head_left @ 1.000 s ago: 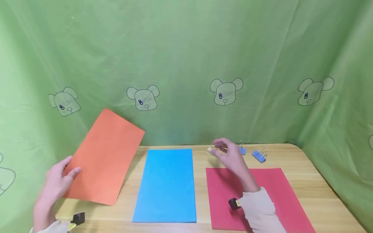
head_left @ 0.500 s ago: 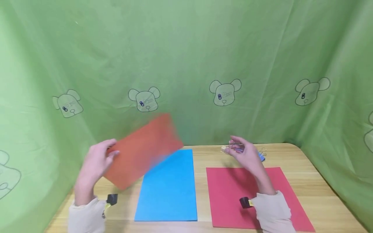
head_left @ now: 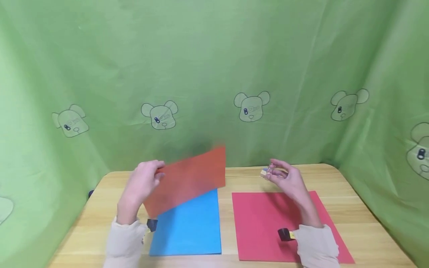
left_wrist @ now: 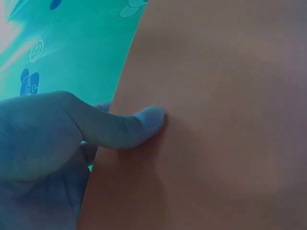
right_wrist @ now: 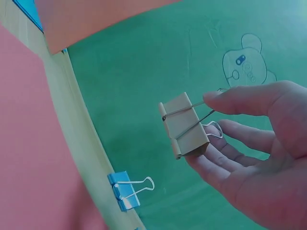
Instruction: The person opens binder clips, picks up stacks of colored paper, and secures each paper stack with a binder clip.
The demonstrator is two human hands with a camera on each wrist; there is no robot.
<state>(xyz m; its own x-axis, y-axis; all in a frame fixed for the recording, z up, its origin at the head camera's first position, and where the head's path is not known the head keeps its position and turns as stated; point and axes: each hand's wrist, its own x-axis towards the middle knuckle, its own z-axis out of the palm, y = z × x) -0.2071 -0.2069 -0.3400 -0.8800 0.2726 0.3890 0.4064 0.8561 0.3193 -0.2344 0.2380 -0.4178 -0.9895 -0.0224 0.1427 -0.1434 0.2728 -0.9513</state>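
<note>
My left hand (head_left: 142,182) pinches one edge of an orange sheet of paper (head_left: 192,176), thumb on its face in the left wrist view. Raised and tilted, the sheet hangs above the far part of a blue sheet (head_left: 191,230) and blurs at its far end. My right hand (head_left: 286,176) holds a beige binder clip (right_wrist: 182,122) by its wire handles, above the table's back edge. In the right wrist view, a blue binder clip (right_wrist: 124,191) lies on the table just below that hand. Beneath the right forearm is a red sheet (head_left: 256,223).
The wooden table (head_left: 352,208) has rounded back corners. A green curtain (head_left: 201,56) printed with bear heads surrounds it at the back and sides. Both wrists carry small black devices (head_left: 285,234).
The left hand has swung the orange sheet rightward from the left side to over the blue sheet. My right hand has moved slightly right with the beige binder clip in its fingers.
</note>
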